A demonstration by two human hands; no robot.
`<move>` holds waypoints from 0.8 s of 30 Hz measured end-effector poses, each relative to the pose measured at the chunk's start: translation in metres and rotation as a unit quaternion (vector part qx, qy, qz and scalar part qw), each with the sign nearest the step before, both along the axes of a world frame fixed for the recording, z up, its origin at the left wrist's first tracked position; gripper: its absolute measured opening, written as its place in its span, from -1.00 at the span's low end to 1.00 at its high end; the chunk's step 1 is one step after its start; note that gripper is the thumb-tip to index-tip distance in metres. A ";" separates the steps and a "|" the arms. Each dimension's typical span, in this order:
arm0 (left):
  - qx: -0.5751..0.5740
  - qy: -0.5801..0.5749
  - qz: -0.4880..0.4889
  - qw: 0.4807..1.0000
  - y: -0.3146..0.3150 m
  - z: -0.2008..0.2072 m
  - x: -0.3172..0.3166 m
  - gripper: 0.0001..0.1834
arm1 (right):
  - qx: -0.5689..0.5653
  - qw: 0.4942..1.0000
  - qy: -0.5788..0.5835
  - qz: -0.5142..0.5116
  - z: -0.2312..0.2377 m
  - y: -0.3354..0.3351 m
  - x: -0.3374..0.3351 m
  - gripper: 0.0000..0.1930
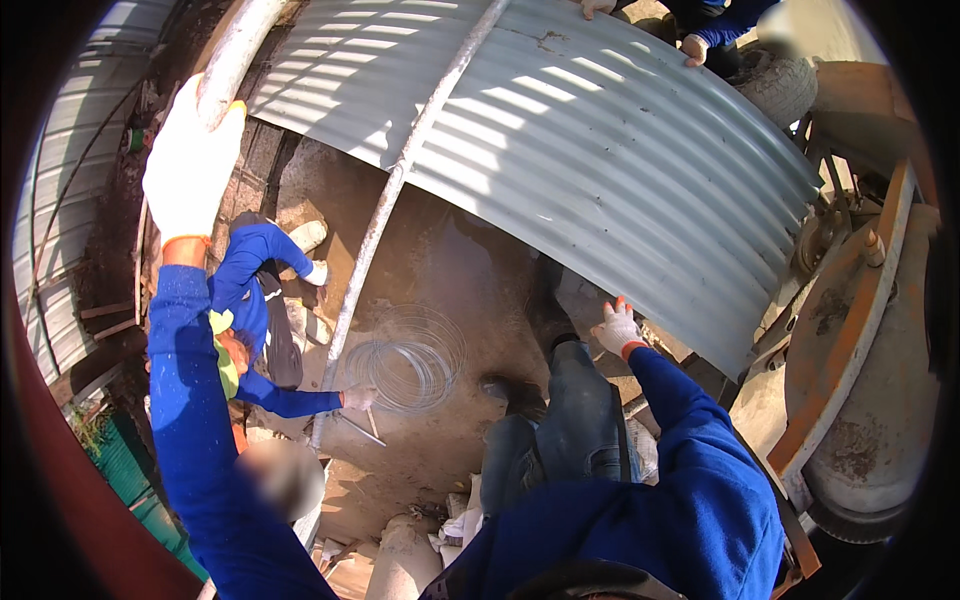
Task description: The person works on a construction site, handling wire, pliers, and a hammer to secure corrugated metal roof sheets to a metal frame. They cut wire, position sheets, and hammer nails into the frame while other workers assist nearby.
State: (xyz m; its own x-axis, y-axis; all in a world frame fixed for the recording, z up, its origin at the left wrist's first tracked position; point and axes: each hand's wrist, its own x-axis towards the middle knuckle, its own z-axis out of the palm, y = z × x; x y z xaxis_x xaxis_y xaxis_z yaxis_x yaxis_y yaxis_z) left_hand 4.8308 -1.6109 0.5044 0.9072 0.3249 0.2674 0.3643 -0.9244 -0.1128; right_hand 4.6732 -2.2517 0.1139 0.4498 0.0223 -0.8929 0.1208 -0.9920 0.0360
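Note:
My left hand [193, 165], in a white glove, is raised at the upper left and closed round a thick pale pole [240, 55]. My right hand [618, 330], in a white glove with orange fingertips, is at the near edge of a grey corrugated metal sheet [590, 140]. Its fingers are spread, and the fingertips meet or nearly meet that edge; I cannot tell if they press on it. A second long whitish pole [385, 205] slants down across the view, passing over the sheet.
At the left a bent-over person [262, 265] reaches a gloved hand toward a wire coil [405, 370] on the ground. Another person's gloved hand [694, 48] touches the sheet's far edge. A tyre [775, 85] and a rusty drum-shaped machine [860, 380] stand at the right.

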 end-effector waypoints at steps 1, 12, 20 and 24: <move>-0.023 -0.033 -0.024 0.999 -0.006 0.002 -0.002 -0.33 | 0.030 0.999 -0.011 0.011 0.008 -0.005 -0.018 -0.19; -0.410 0.004 -0.178 0.895 -0.257 -0.139 -0.425 -0.57 | 0.222 0.964 0.005 -0.148 0.091 0.000 -0.177 -0.39; -0.592 -0.133 0.598 0.524 -0.337 -0.138 -0.908 -0.53 | 0.204 0.974 0.002 -0.093 0.128 0.027 -0.211 -0.44; -0.551 -0.237 0.672 0.434 -0.343 -0.113 -0.964 -0.53 | 0.246 0.964 0.042 -0.095 0.150 0.073 -0.220 -0.47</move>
State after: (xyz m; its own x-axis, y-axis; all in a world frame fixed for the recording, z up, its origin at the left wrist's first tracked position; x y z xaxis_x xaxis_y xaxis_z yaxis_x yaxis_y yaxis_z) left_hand 3.8668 -1.9542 0.3910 -0.3729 0.6432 -0.6687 0.3998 0.7618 0.5098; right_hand 4.4528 -2.1785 0.2634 0.4135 0.3770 -0.8288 -0.0834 -0.8907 -0.4468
